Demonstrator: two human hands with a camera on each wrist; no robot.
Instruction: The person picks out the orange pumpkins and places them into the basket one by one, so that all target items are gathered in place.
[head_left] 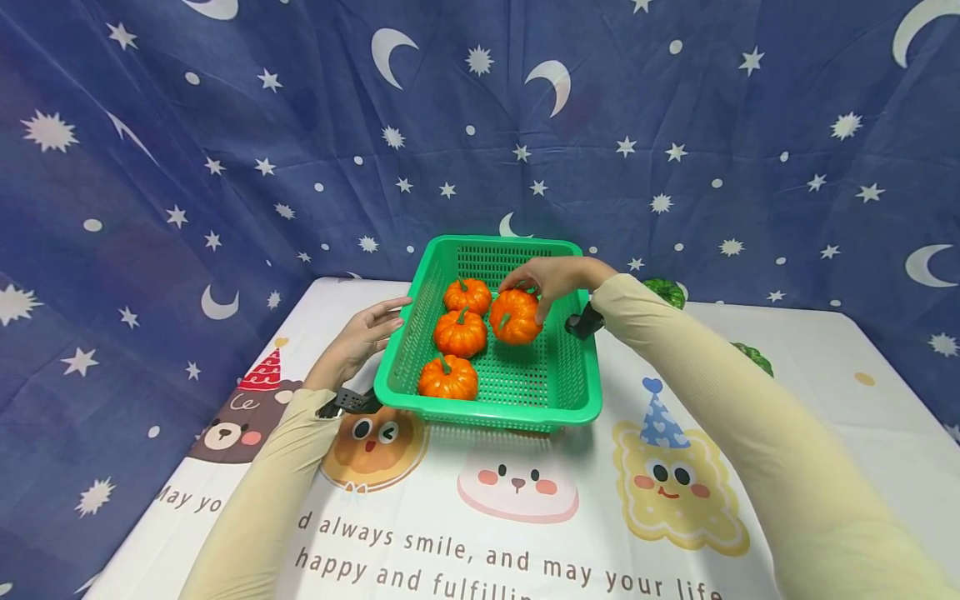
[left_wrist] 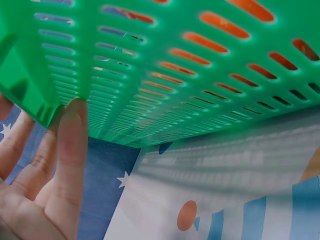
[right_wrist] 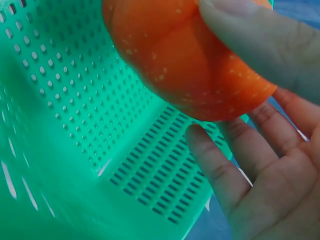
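Observation:
A green slotted plastic basket (head_left: 487, 414) stands on the printed tablecloth. Inside, along its left side, sit three small orange pumpkins, one at the back (head_left: 467, 297), one midway (head_left: 460, 334) and one in front (head_left: 447, 379). My right hand (head_left: 553, 277) holds another orange pumpkin (head_left: 516, 318) over the basket's right half, thumb on one side and fingers on the other; the right wrist view shows this pumpkin (right_wrist: 175, 60) above the slotted floor. At the basket's left rim, my left hand (head_left: 363, 335) touches the outside with extended fingers (left_wrist: 71, 145).
Two green, ribbed gourd-like objects lie right of the basket, one near the back (head_left: 666, 291) and one partly behind the right sleeve (head_left: 753, 358). A blue curtain (head_left: 465, 150) with moons and stars hangs behind the white tablecloth (head_left: 600, 500).

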